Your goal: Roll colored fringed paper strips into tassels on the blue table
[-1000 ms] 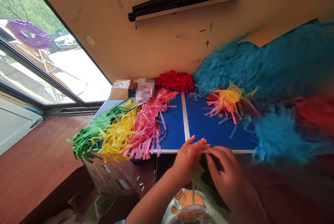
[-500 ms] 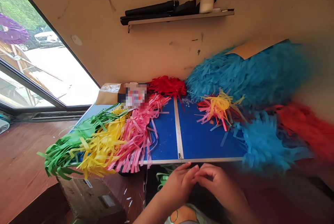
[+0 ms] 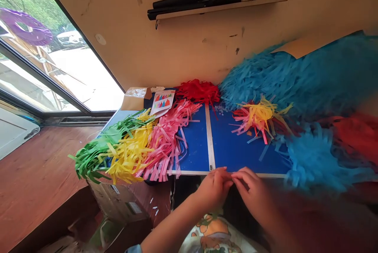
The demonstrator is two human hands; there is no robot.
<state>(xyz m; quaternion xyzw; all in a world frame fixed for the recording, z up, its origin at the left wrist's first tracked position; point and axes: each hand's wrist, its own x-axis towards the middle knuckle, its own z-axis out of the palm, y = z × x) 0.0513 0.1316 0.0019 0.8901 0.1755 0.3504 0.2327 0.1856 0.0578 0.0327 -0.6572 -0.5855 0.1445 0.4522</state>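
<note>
window [image 3: 73,60]: dark frame, glare outside
cardboard box [image 3: 121,202]: open, brown, below the table
green bunch [image 3: 97,146]: flat cut strips, drooping off the corner
yellow bunch [image 3: 130,150]: loopy strips, squeezed between green and pink
paper packet [image 3: 132,102]: brown with a shiny clear patch, beside a printed card [image 3: 163,101]
pink bunch [image 3: 167,139]: thin ribbony strips, also over the edge
table [image 3: 195,148]: smooth blue, pale strip down the middle
red tuft [image 3: 197,91]: crinkly, near the wall
green strips [image 3: 209,218]: pale, blurry, below the left hand, over the shirt
left hand [image 3: 214,186]: fingers curled, tips meeting the right hand's, can't tell if it's pinching anything
right hand [image 3: 249,188]: thumb and forefinger nearly together, can't tell what's between
mixed tuft [image 3: 261,113]: yellow over pink, taking up table space
blue pile [image 3: 295,74]: big, shaggy, brown sheet [image 3: 304,45] on top
small blue bunch [image 3: 313,156]: feathery, blurred, at the table's right end
</note>
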